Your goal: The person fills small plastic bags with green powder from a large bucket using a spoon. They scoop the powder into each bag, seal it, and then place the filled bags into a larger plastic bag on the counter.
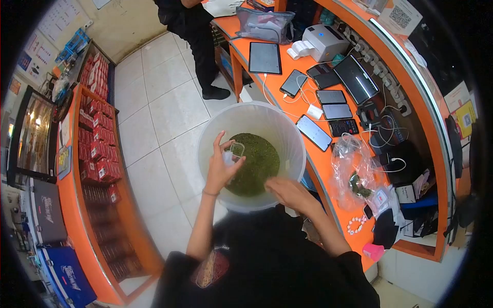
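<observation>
A large translucent white bucket (294, 134) stands in front of me with finely chopped green leafy material (259, 167) in the bottom. Above it, my left hand (220, 168) holds a small clear square container (237, 149) between thumb and fingers, its open side facing up. What the container holds, if anything, is too small to tell. My right hand (288, 192) is over the bucket's near right side, fingers curled together and a little blurred. Whatever they may pinch is hidden.
At right, an orange counter (287, 107) carries several phones, a tablet (265, 58), a label printer (324, 43), cables and a clear plastic bag (349, 169) with green bits inside. An orange shelf (77, 205) with red packs is at left. A person in black (203, 51) stands ahead.
</observation>
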The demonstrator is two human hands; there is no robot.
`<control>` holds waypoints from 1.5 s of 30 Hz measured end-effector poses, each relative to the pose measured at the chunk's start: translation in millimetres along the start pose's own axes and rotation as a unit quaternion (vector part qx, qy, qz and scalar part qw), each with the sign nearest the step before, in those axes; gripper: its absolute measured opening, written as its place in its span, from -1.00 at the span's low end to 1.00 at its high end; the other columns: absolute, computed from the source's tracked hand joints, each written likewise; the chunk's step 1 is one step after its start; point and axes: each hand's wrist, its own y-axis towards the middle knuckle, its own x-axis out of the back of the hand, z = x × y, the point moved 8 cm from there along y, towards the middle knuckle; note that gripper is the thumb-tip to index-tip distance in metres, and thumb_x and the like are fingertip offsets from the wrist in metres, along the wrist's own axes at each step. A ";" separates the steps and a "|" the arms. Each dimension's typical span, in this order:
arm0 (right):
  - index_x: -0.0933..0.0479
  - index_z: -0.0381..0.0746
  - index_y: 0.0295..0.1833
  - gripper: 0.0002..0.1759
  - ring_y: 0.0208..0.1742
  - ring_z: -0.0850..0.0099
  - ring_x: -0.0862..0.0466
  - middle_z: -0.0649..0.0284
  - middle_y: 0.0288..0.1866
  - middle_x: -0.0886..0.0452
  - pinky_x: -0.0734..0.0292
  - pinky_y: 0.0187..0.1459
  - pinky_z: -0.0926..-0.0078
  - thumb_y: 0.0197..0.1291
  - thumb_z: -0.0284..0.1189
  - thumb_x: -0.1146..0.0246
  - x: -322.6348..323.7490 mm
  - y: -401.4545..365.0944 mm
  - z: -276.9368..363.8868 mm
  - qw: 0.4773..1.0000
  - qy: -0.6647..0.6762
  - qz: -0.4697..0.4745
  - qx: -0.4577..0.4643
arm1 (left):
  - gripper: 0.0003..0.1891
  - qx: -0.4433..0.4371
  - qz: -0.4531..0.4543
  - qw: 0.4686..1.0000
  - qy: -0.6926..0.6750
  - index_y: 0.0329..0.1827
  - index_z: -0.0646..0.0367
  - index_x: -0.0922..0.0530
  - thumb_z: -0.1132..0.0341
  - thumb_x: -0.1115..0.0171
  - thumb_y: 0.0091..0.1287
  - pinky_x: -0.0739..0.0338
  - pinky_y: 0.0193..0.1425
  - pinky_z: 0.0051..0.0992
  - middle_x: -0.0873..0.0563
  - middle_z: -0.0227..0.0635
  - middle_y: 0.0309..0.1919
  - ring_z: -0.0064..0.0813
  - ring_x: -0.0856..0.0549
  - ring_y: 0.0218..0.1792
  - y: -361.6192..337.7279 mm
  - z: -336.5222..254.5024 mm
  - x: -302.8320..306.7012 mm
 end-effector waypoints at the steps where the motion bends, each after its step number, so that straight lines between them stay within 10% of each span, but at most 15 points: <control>1: -0.54 -0.27 0.06 -0.72 -0.08 0.07 -0.69 0.07 0.01 -0.64 -0.65 -0.08 0.20 0.23 -0.57 -0.20 -34.1 -8.7 -22.4 0.979 0.034 0.173 -0.106 | -0.04 0.001 0.000 1.000 0.001 0.56 0.04 -0.05 0.35 -0.50 0.16 -0.66 -0.15 -0.40 -0.70 -0.03 0.07 -0.36 -0.77 -0.28 -1.2 0.1 3.4; 4: -0.52 -0.21 0.07 -0.73 -0.16 0.03 -0.67 0.08 -0.13 -0.60 -0.60 -0.14 0.15 0.26 -0.58 -0.14 -11.2 12.4 -30.4 0.990 0.098 -0.074 -0.072 | 0.00 0.027 0.070 0.996 -0.039 0.58 0.04 0.00 0.37 -0.48 0.14 -0.65 -0.12 -0.41 -0.68 -0.01 0.09 -0.39 -0.76 -0.27 -1.9 2.1 0.4; 9: -0.57 -0.13 -0.02 -0.78 -0.23 0.06 -0.66 0.12 -0.20 -0.57 -0.58 -0.20 0.16 0.25 -0.55 -0.16 -24.3 46.9 -33.6 0.996 0.037 -0.042 -0.069 | 0.06 0.041 0.230 0.971 -0.044 0.61 -0.06 0.01 0.38 -0.49 0.09 -0.62 -0.03 -0.45 -0.69 -0.22 0.13 -0.45 -0.74 -0.15 -10.8 -0.1 -19.0; 12: -0.61 -0.08 -0.02 -0.78 -0.29 0.09 -0.65 0.15 -0.28 -0.57 -0.58 -0.27 0.17 0.24 -0.52 -0.23 -36.5 53.5 -31.8 0.998 0.000 -0.059 -0.032 | -0.19 -0.161 0.052 0.971 0.169 0.47 -0.01 -0.34 0.35 -0.51 0.10 -0.60 -0.02 -0.48 -0.69 -0.22 0.13 -0.48 -0.72 -0.11 -9.5 -24.1 -8.0; 16: -0.63 -0.07 0.05 -0.73 -0.44 0.25 -0.61 0.20 -0.48 -0.49 -0.51 -0.39 0.26 0.22 -0.41 -0.34 -34.1 52.1 -39.4 0.982 0.100 -0.156 -0.034 | -0.58 -0.206 0.054 0.966 0.144 0.14 0.13 -0.62 0.31 -0.46 0.21 -0.56 -0.01 -0.51 -0.74 -0.19 -0.01 -0.51 -0.71 -0.10 -13.6 -24.0 -6.2; 18: -0.63 -0.08 0.06 -0.70 -0.48 0.34 -0.55 0.23 -0.51 -0.44 -0.46 -0.41 0.34 0.20 -0.36 -0.38 -23.9 47.8 -45.0 0.970 0.146 -0.135 -0.137 | -0.81 0.074 0.111 0.991 0.021 -0.15 0.22 -0.69 0.28 -0.40 0.30 -0.57 -0.03 -0.45 -0.79 -0.24 -0.24 -0.38 -0.74 -0.22 -18.2 9.2 -10.5; 20: -0.63 -0.18 0.05 -0.70 -0.47 0.67 -0.29 0.45 -0.52 -0.29 -0.24 -0.42 0.64 0.22 -0.36 -0.41 -12.7 42.0 -50.5 0.941 0.201 -0.167 -0.215 | -0.79 0.057 0.091 0.994 -0.023 -0.12 0.22 -0.68 0.26 -0.37 0.34 -0.57 -0.07 -0.48 -0.78 -0.28 -0.32 -0.46 -0.72 -0.26 -20.0 14.5 -10.9; 45: -0.52 -0.29 -0.22 -0.92 -0.37 0.69 -0.39 0.45 -0.37 -0.44 -0.25 -0.29 0.70 0.33 -0.50 -0.25 -12.3 38.4 -51.1 0.902 0.338 -0.219 -0.157 | -0.80 0.092 -0.041 0.979 -0.180 -0.10 0.28 -0.66 0.30 -0.33 0.41 -0.49 -0.12 -0.63 -0.70 -0.43 -0.31 -0.70 -0.59 -0.25 -15.1 3.1 -11.2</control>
